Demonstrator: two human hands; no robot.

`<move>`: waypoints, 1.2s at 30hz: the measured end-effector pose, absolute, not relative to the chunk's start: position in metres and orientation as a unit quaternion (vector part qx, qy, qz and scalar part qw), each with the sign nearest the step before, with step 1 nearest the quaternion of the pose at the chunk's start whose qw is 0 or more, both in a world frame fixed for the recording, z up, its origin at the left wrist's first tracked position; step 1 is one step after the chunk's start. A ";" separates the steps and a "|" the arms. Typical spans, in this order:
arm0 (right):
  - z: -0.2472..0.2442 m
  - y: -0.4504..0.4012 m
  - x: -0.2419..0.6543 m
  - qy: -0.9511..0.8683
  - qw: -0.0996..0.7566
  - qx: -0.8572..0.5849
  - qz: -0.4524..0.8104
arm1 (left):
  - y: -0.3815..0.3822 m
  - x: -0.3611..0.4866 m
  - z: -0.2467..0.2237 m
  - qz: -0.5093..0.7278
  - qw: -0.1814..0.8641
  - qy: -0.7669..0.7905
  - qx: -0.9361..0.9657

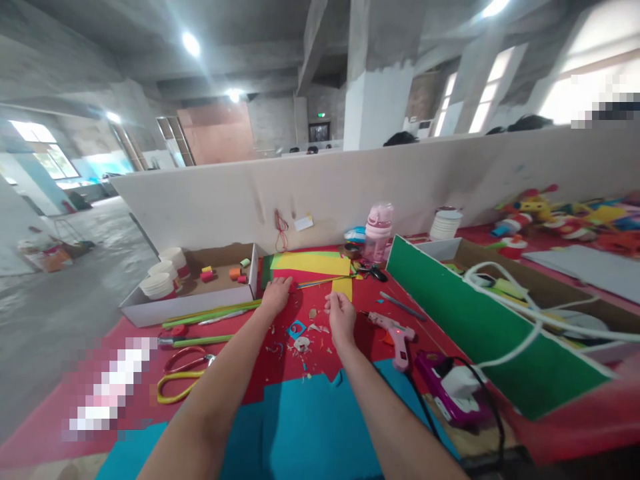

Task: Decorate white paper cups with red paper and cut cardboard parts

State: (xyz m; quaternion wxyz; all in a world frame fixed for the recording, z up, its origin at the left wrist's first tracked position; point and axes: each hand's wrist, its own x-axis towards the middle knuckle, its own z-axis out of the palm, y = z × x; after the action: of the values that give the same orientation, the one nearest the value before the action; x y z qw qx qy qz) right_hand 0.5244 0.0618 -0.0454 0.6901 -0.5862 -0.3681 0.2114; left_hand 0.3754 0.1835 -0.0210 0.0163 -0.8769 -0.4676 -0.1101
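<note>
My left hand [277,295] reaches to the front edge of the stacked coloured paper, fingers stretched out and lying low by the red sheet [305,275]. My right hand [343,317] is curled with its fingertips together, just in front of a yellow paper piece [342,288]; whatever it may pinch is too small to tell. Between the hands and the yellow sheet [315,263] run thin coloured strips [320,282]. Paper scraps and a blue square with a cut-out [296,329] lie between my forearms. A pink glue gun [395,333] rests right of my right hand.
On the left are red-and-yellow-handled scissors [181,387], green sticks [210,340] and a box [190,303] with cups. A green-sided box [465,333], a purple power strip [453,390] with cables and a pink bottle [379,233] stand right. Blue sheets [315,427] lie in front.
</note>
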 end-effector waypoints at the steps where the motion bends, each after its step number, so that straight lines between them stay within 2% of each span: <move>1: -0.046 0.063 0.526 -0.362 0.696 -0.583 0.213 | 0.185 0.379 -0.022 -0.111 0.017 -0.469 -0.876; 6: -0.051 0.066 0.527 -0.353 0.700 -0.585 0.206 | 0.179 0.376 -0.021 -0.106 -0.008 -0.433 -0.895; 11: -0.057 0.070 0.528 -0.349 0.687 -0.603 0.209 | 0.171 0.368 -0.027 -0.119 -0.121 -0.324 -0.931; 13: -0.061 0.070 0.526 -0.393 0.646 -0.620 0.212 | 0.164 0.372 -0.037 -0.159 -0.127 -0.330 -0.922; 16: -0.065 0.067 0.515 -0.494 0.556 -0.642 0.185 | 0.145 0.374 -0.049 -0.155 -0.107 -0.316 -0.930; 20: -0.061 0.055 0.497 -0.572 0.494 -0.630 0.178 | 0.123 0.353 -0.038 -0.103 -0.206 -0.155 -0.961; 23: -0.047 0.046 0.494 -0.552 0.550 -0.596 0.196 | 0.132 0.344 -0.018 -0.139 -0.245 -0.191 -0.940; 26: -0.034 0.042 0.503 -0.474 0.647 -0.572 0.172 | 0.159 0.368 -0.013 -0.207 -0.200 -0.246 -0.926; 28: -0.031 0.043 0.512 -0.410 0.690 -0.575 0.158 | 0.176 0.400 -0.020 -0.197 -0.177 -0.260 -0.929; 32: -0.041 0.051 0.528 -0.323 0.732 -0.578 0.163 | 0.188 0.449 -0.041 -0.166 -0.157 -0.272 -0.935; 36: -0.055 0.062 0.534 -0.292 0.739 -0.577 0.185 | 0.168 0.433 -0.046 -0.117 -0.168 -0.222 -0.953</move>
State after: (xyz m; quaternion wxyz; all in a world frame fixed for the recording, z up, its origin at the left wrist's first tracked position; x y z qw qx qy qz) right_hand 0.5338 0.0619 -0.0547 0.7395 -0.5774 -0.2925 0.1849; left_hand 0.4329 0.1676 -0.0464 -0.1676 -0.9534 -0.2218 -0.1172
